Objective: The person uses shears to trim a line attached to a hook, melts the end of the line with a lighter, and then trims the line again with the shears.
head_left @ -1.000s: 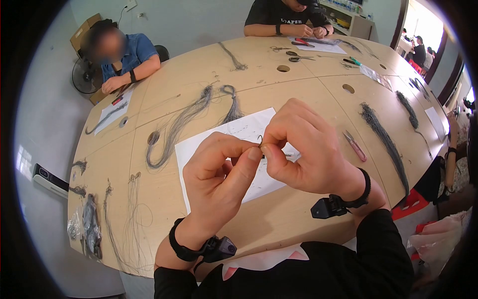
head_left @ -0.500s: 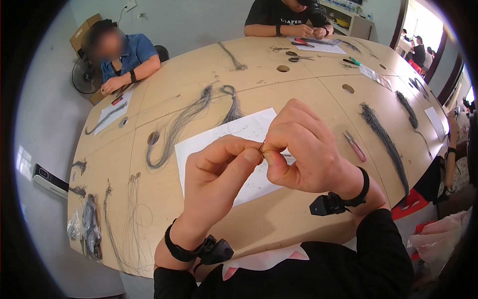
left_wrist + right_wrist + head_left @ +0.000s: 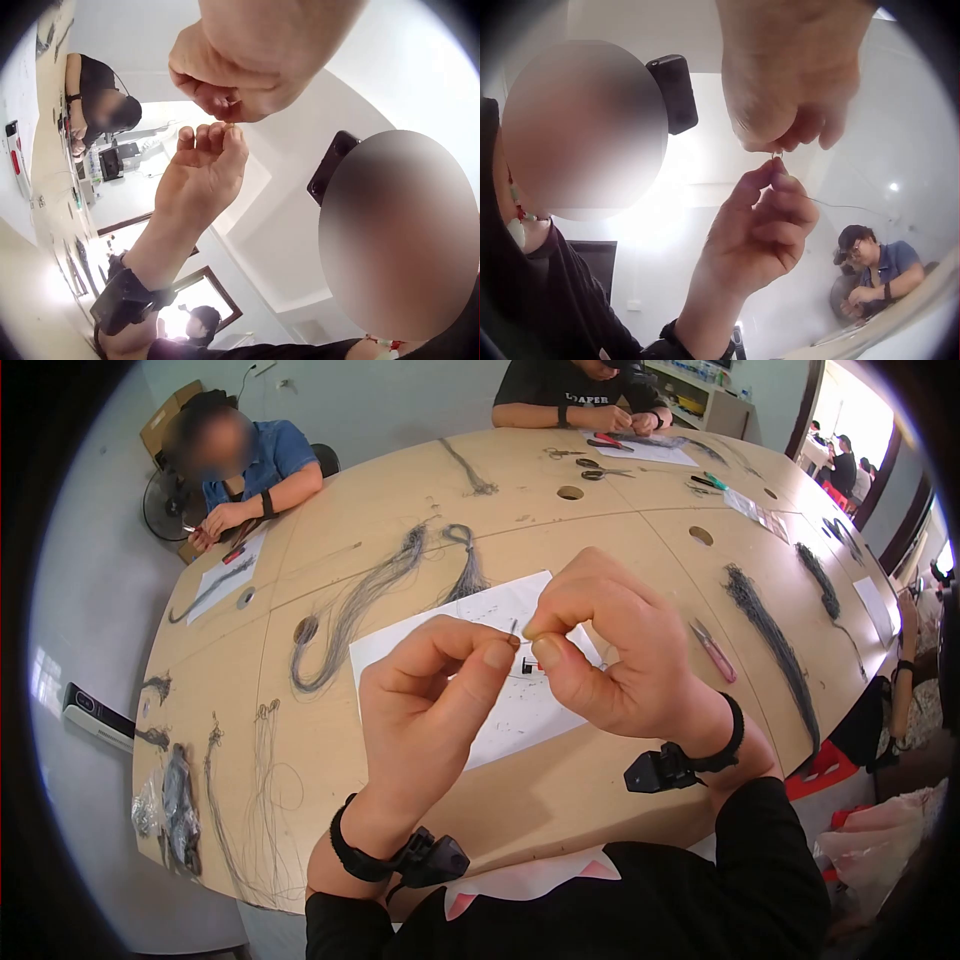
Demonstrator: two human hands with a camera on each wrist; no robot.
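- Two hands meet above the white paper sheet (image 3: 500, 725) on the tabletop (image 3: 590, 800).
- left hand (image 3: 435, 700) pinches a small metal hook (image 3: 514, 628) between thumb and forefinger.
- right hand (image 3: 600, 650) pinches a thin line (image 3: 840, 205) at the hook, fingers curled.
- pink cutter (image 3: 712, 652) lies right of the sheet.
- grey line bundle (image 3: 350, 615) lies left of the sheet.

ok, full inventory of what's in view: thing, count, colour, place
hook: 1, dark metal, pinched between both hands
thin line: 1, pale, trailing from the pinch
paper sheet: 1, white, under the hands
table: 1, light wood, round
line bundles: several, grey, spread across the table
clipper: 1, pink, right of the sheet
scissors: 1, dark, far side
seated people: 2, far side of the table
left hand: pinching the hook
right hand: pinching the hook
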